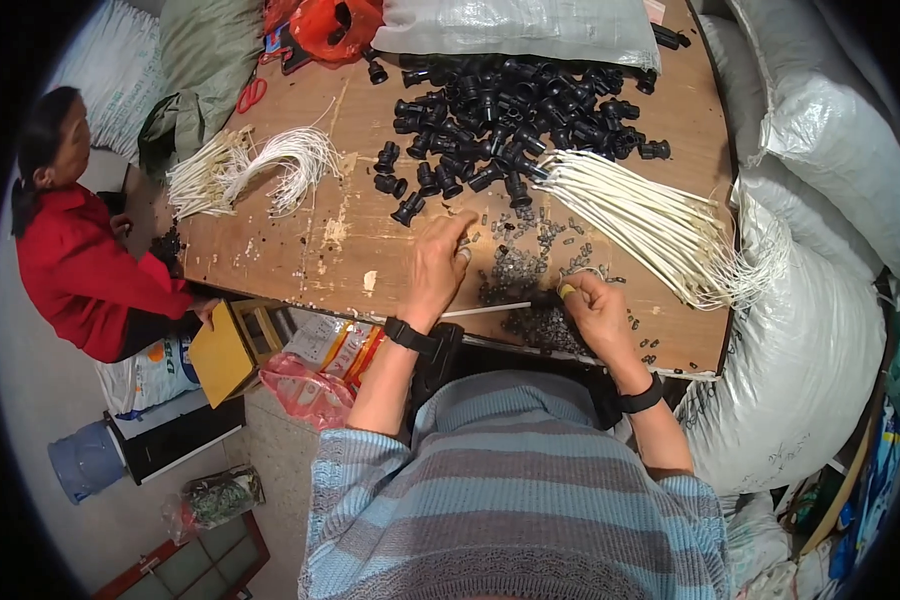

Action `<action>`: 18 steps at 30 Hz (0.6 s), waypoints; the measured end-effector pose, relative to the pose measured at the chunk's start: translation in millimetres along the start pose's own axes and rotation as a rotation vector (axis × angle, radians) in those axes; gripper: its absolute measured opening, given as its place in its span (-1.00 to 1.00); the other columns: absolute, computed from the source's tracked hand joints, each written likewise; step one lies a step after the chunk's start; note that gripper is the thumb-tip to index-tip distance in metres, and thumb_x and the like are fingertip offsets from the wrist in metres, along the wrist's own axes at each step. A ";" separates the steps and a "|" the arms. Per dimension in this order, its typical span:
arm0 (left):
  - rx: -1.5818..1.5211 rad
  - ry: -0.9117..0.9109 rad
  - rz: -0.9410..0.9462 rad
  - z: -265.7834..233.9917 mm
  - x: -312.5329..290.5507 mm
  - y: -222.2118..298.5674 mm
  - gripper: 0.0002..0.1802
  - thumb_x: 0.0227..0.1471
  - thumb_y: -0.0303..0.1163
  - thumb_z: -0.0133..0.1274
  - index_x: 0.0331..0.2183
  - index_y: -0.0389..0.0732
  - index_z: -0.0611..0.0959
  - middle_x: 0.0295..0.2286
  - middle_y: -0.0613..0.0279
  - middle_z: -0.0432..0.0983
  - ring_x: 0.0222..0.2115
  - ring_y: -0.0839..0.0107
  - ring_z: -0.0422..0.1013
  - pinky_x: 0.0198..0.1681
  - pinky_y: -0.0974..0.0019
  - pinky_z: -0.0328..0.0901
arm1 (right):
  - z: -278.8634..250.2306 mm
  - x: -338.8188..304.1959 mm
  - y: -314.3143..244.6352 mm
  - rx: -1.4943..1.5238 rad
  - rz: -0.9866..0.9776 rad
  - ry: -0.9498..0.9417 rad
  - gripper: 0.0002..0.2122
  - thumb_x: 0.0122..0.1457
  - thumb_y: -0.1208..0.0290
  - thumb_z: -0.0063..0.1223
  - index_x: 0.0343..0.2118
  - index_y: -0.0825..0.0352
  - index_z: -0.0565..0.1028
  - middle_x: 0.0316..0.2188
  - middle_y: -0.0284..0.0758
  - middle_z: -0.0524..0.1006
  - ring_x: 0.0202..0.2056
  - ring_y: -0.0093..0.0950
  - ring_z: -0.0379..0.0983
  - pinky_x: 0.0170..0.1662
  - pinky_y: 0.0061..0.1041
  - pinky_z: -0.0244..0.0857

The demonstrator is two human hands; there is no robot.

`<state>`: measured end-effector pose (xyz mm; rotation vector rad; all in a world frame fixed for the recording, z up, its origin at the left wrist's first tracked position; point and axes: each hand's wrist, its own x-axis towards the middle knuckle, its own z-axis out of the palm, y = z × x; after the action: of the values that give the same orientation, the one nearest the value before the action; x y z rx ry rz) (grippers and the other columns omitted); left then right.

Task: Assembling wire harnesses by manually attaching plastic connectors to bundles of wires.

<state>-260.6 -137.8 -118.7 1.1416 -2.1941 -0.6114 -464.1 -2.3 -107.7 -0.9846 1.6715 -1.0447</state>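
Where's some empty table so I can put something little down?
Mostly bare wood lies between the curved white wires and the left hand. Another patch sits right of the black plastic parts, beyond the straight white wires. It's crowded around the right hand, with small pieces scattered.

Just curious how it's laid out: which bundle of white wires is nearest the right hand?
The bundle at the right of the table; other white wires lie far left.

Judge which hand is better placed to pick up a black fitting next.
Probably the left hand: it reaches farther forward, close to the black fittings. The right hand is nearer the body, beside the small dark parts.
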 end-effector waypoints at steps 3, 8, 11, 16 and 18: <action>-0.140 -0.084 -0.132 2.4 5.0 1.8 -0.61 -0.26 -0.72 0.04 -0.27 -0.24 0.61 -0.47 0.17 0.48 -0.49 0.36 0.41 -0.39 0.36 0.29 | -1.9 0.4 2.1 0.075 0.034 -0.013 -0.90 0.13 0.59 -0.03 -0.33 0.44 0.50 -0.68 -0.61 0.31 -0.63 -0.82 0.11 -0.58 -0.73 -0.06; -0.724 -0.199 -0.379 15.5 -6.6 42.4 -0.76 -0.15 -0.72 0.08 -0.36 -0.25 0.60 -0.40 0.30 0.54 -0.39 0.60 0.45 -0.29 0.55 0.35 | 0.0 3.3 -1.3 0.031 0.035 0.020 -0.90 0.12 0.60 -0.02 -0.33 0.43 0.51 -0.67 -0.60 0.34 -0.62 -0.82 0.14 -0.58 -0.74 -0.04; -0.640 -0.093 -0.189 32.5 -20.9 73.9 -0.70 -0.18 -0.73 0.10 -0.31 -0.24 0.59 -0.39 0.30 0.54 -0.36 0.58 0.47 -0.27 0.53 0.36 | 4.5 4.0 -6.8 0.009 -0.003 0.024 -0.91 0.10 0.59 0.01 -0.35 0.44 0.52 -0.67 -0.57 0.36 -0.62 -0.81 0.16 -0.58 -0.72 -0.01; -0.636 -0.010 -0.198 41.0 -24.9 82.2 -0.64 -0.18 -0.72 0.11 -0.25 -0.23 0.58 -0.39 0.29 0.54 -0.35 0.55 0.48 -0.28 0.52 0.37 | 4.5 -0.6 -13.0 0.278 0.043 -0.032 -0.91 0.09 0.62 0.02 -0.34 0.45 0.52 -0.62 -0.57 0.41 -0.59 -0.82 0.19 -0.56 -0.75 0.01; -0.606 -0.005 -0.172 39.7 -24.0 79.6 -0.62 -0.19 -0.73 0.11 -0.23 -0.23 0.58 -0.39 0.28 0.54 -0.34 0.54 0.48 -0.28 0.51 0.37 | 4.7 -1.3 -11.7 0.422 0.113 -0.032 -0.90 0.10 0.64 0.02 -0.33 0.46 0.52 -0.58 -0.59 0.41 -0.57 -0.83 0.20 -0.54 -0.79 0.01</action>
<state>-322.0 -70.6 -104.2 0.9921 -1.7300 -1.2474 -457.5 -5.9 -97.5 -0.6207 1.3844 -1.2321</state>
